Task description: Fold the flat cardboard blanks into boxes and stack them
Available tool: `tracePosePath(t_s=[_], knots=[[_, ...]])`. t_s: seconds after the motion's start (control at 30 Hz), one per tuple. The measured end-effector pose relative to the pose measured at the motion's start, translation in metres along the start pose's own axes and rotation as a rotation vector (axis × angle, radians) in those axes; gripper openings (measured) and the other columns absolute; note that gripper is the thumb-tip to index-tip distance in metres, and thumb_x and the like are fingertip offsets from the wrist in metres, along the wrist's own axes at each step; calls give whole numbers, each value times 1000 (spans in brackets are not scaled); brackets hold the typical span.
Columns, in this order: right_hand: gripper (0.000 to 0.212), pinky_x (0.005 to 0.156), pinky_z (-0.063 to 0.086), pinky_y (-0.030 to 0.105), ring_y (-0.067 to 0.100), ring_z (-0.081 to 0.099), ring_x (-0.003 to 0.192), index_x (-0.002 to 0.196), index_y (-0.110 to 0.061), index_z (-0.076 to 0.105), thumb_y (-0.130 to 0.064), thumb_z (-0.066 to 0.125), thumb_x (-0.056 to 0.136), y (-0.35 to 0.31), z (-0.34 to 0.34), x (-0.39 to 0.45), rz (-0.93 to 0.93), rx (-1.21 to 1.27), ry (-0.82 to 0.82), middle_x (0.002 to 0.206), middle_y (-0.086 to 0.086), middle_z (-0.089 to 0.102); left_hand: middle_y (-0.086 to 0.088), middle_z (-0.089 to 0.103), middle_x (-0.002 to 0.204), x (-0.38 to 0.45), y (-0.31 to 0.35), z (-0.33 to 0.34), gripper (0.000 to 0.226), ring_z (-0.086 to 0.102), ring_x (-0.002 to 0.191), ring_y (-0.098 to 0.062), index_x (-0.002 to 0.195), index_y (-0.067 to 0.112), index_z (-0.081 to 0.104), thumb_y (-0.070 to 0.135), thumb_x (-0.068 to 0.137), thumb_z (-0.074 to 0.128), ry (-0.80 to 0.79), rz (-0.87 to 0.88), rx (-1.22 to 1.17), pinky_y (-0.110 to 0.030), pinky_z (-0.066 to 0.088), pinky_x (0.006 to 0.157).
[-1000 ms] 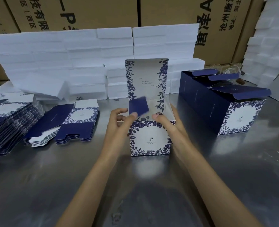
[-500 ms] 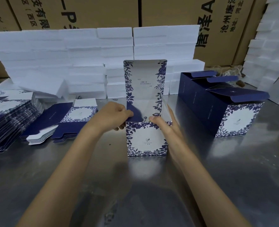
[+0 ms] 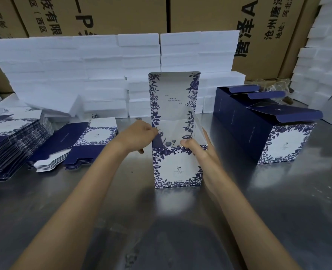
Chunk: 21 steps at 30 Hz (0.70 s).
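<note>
box: blue-and-white floral box stands upright mid-table on the metal table, lid flap straight up, top open

left hand: left hand is at the box's upper left edge, fingers curled in on the navy side flap there, pinching it as far as I can see

right hand: right hand is on the upper right corner, thumb over the front rim, fingers along the right wall, gripping it

flat blanks: flat blanks are piled left of the box, with a bigger pile further left

done boxes: finished boxes sit in a row on the right, well apart

behind: white foam slabs, then brown cartons
</note>
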State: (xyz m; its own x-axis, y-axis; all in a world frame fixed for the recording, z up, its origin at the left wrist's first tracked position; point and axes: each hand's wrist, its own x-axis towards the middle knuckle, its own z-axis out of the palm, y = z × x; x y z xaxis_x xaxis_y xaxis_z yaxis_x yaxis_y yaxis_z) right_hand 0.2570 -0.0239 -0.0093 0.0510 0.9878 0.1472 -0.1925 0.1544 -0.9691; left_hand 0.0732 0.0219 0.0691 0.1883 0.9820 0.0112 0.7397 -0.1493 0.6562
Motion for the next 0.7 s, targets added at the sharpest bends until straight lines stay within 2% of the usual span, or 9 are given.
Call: tracePosePath(t_s=[0.1, 0.2, 0.33, 0.4, 0.47, 0.53, 0.6, 0.67, 0.7], knots=[[77, 96, 57, 43, 14, 74, 103, 141, -41, 52, -41, 79, 69, 0, -1, 1, 22, 19, 5, 115, -9, 76, -6, 39, 67, 8, -2, -4, 39, 43, 51, -19, 76, 10, 44, 39, 101, 48, 11, -39, 3, -19, 46, 45], [78, 102, 54, 47, 16, 73, 107, 142, -40, 52, -41, 79, 68, -1, -2, 1, 40, 19, -22, 118, -7, 75, -11, 47, 73, 14, -7, 2, 39, 52, 59, -23, 79, 11, 47, 43, 101, 48, 127, -43, -39, -26, 48, 58], [81, 99, 55, 43, 17, 73, 109, 144, -38, 50, -39, 80, 68, -3, -2, 0, 42, 37, -57, 120, -5, 75, -14, 55, 83, 13, -9, 16, 23, 55, 62, -20, 88, 9, 55, 28, 101, 51, 203, -41, -366, -14, 45, 45], [82, 101, 54, 46, 21, 72, 110, 145, -37, 48, -38, 82, 71, -3, -3, 0, 50, 65, -72, 123, -2, 74, -8, 58, 77, 10, -11, 23, 29, 55, 53, -9, 85, 8, 55, 32, 101, 53, 263, -32, -431, -9, 40, 42], [84, 108, 49, 50, 24, 69, 117, 148, -34, 46, -39, 85, 73, -3, -4, 0, 56, 72, -81, 129, 0, 71, 1, 56, 73, 3, -12, 31, 31, 52, 52, 1, 81, 12, 53, 38, 97, 61, 371, 9, -523, -5, 37, 48], [89, 114, 42, 50, 25, 63, 127, 152, -34, 42, -48, 85, 75, -5, -6, 0, 58, 69, -118, 139, -1, 65, 5, 61, 82, -6, -14, 38, 25, 59, 71, 0, 86, 17, 54, 36, 90, 70, 386, 19, -729, -10, 42, 63], [97, 117, 39, 50, 22, 57, 134, 152, -35, 42, -67, 81, 70, -12, -8, 3, 92, 109, -120, 147, -3, 57, 4, 65, 106, -14, -17, 44, 24, 65, 91, -6, 103, 20, 57, 29, 87, 74, 286, 11, -932, -24, 44, 75], [95, 113, 42, 46, 15, 59, 129, 144, -31, 53, -79, 72, 64, -25, -11, 4, 106, 146, -13, 143, -8, 60, 2, 63, 124, -20, -21, 49, 39, 66, 103, -10, 116, 23, 57, 26, 82, 77, 232, 45, -992, -32, 45, 84], [86, 109, 45, 42, 8, 62, 121, 133, -26, 61, -79, 67, 66, -31, -14, 4, 75, 92, 61, 133, -10, 65, 2, 61, 128, -22, -22, 52, 45, 65, 108, -12, 118, 24, 58, 29, 78, 77, 227, 56, -1004, -34, 45, 88]])
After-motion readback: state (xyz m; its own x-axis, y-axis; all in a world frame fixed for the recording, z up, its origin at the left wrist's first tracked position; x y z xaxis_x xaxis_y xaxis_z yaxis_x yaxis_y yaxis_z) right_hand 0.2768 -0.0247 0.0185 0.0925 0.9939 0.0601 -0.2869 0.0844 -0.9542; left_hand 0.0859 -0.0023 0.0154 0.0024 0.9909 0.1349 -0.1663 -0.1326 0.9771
